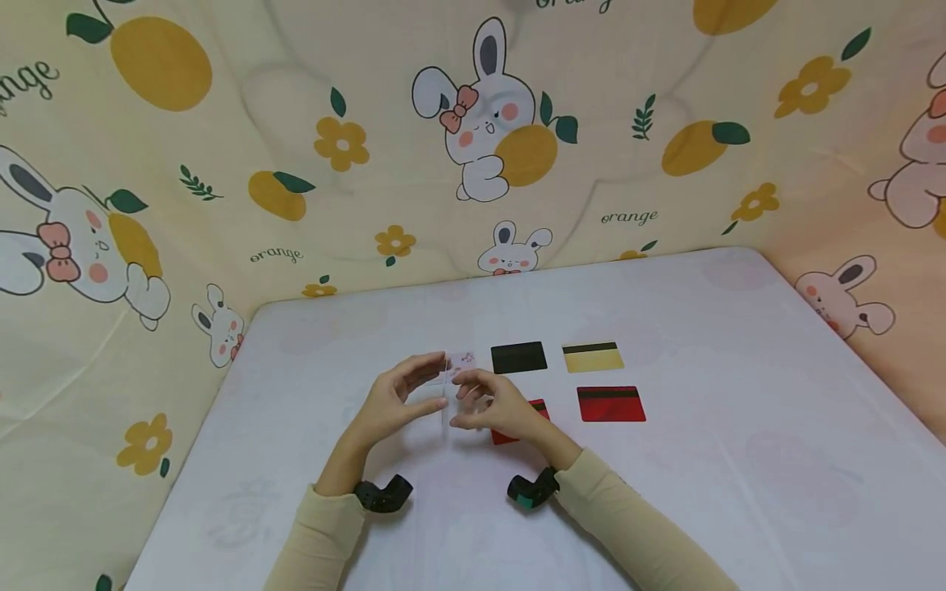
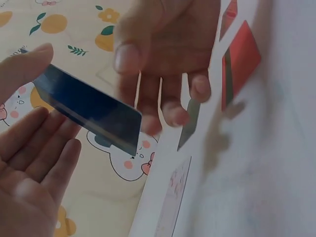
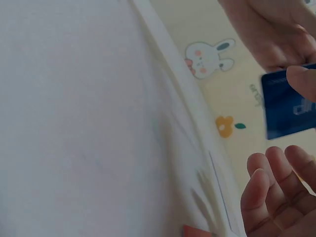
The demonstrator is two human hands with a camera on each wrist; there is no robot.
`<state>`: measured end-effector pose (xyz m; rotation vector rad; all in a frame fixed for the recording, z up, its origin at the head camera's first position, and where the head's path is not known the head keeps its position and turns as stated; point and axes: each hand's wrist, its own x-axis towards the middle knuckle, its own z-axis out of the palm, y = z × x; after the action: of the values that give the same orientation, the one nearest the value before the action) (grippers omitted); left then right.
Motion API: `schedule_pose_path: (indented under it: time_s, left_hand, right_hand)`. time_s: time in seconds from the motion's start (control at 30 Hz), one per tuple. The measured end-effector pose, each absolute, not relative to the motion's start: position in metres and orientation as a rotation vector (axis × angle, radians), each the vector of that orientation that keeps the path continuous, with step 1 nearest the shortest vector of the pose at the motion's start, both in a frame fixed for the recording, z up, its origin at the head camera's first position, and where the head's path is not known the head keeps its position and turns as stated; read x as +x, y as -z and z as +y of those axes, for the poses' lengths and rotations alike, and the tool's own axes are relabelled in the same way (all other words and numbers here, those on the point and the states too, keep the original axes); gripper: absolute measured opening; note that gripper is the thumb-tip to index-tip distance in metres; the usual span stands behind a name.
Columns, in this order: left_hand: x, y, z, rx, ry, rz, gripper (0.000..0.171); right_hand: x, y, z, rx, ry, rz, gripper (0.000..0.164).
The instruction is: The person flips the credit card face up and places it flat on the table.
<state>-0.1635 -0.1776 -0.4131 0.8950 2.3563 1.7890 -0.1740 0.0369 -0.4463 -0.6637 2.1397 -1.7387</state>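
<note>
A blue card [image 2: 94,108] is pinched between the thumb and fingers of my left hand [image 1: 399,398], raised above the table. From the head it shows only as a thin upright edge between the hands. My right hand [image 1: 498,406] faces it with loosely bent fingers, apart from the card in the left wrist view. Its thumb [image 3: 302,83] overlaps the card's printed face in the right wrist view. Behind the hands lies a pale card with pink flowers [image 1: 464,359]. A red card [image 1: 506,437] lies partly hidden beneath the right hand.
On the white-covered table [image 1: 739,460], a black card [image 1: 519,357] and a gold card [image 1: 593,357] lie in the back row. Another red card [image 1: 611,404] lies in front of the gold one. A bunny-and-orange patterned cloth [image 1: 355,49] hangs behind the table.
</note>
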Motion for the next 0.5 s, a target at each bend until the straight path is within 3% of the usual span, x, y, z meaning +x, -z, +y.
schedule_pose_path:
  time_s: [0.5]
  left_hand:
    - [-0.1626,0.4112,-0.1759,0.979,-1.969,2.199,0.064]
  right_hand:
    - [-0.1674,0.4491,0.0295,-0.633,1.766,2.152,0.055]
